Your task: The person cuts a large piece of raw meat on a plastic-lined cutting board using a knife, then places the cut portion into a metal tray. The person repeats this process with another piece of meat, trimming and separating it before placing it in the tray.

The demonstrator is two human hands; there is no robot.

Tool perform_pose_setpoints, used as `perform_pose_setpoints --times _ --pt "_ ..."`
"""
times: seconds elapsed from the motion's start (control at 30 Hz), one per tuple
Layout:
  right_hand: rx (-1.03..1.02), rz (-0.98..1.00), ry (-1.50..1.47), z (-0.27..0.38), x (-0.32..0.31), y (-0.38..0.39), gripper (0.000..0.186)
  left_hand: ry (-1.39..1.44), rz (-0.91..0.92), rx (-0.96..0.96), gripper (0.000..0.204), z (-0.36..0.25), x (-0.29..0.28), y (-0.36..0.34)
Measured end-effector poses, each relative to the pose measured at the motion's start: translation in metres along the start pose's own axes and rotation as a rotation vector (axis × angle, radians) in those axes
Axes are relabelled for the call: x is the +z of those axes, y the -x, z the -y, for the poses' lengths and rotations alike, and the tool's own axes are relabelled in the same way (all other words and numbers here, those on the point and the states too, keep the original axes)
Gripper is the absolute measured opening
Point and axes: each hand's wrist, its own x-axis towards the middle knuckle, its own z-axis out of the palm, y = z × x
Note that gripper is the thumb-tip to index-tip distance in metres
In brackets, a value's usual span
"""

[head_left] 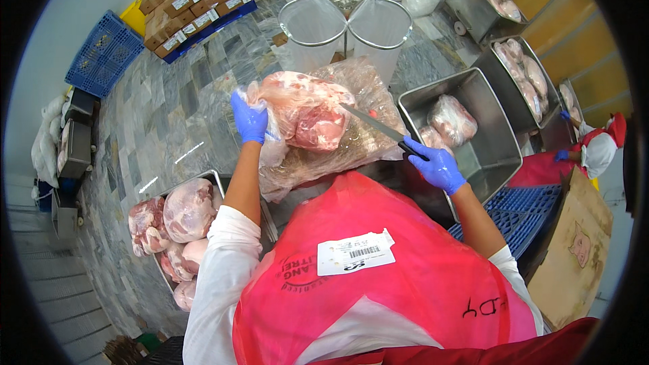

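Observation:
A large raw cut of pink meat [318,127] with pale fat lies on a plastic-covered work surface [368,84] in front of me. My blue-gloved left hand [250,120] is closed at its left end, where clear plastic [273,145] hangs beside the meat. Some of those fingers are hidden. My right hand [438,167], also gloved in blue, is wrapped round the black handle of a knife [380,124]. The long blade points up and left, its tip at the meat's right upper edge; I cannot tell whether it has entered the meat.
A metal tub [497,174] with bagged meat [453,120] stands right. Another bin of meat cuts [189,211] is at left. Three bag-lined hoops [313,20] stand beyond the table. Boxes [196,0] are stacked far left. A co-worker [600,152] is at far right, near a blue pallet [517,213].

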Motion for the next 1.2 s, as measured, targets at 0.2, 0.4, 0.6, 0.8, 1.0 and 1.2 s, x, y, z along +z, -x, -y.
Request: perform_pose_setpoints --times 0.2,0.4,0.6,0.8,1.0,1.2 --pt "-0.045 0.045 -0.014 0.016 -0.005 0.002 0.045 -0.343 0.527 0.563 0.076 -0.089 0.009 -0.007" --pt "-0.028 0.091 -0.043 0.013 0.004 -0.009 0.044 -0.561 0.907 0.382 0.056 -0.122 0.067 0.017" --pt "0.076 0.158 -0.047 0.006 0.007 -0.010 0.044 -0.444 0.695 0.246 0.045 -0.105 0.080 0.019" --pt "0.131 0.202 -0.089 0.011 -0.005 -0.014 0.045 0.321 0.377 -0.220 0.031 0.003 -0.012 -0.023" --pt "0.058 0.264 -0.141 0.010 -0.009 -0.029 0.047 0.039 0.522 -0.142 0.047 0.048 -0.042 0.039" --pt "0.032 0.267 -0.157 0.011 -0.022 -0.040 0.045 -0.389 0.480 0.291 0.062 -0.052 -0.039 0.041"
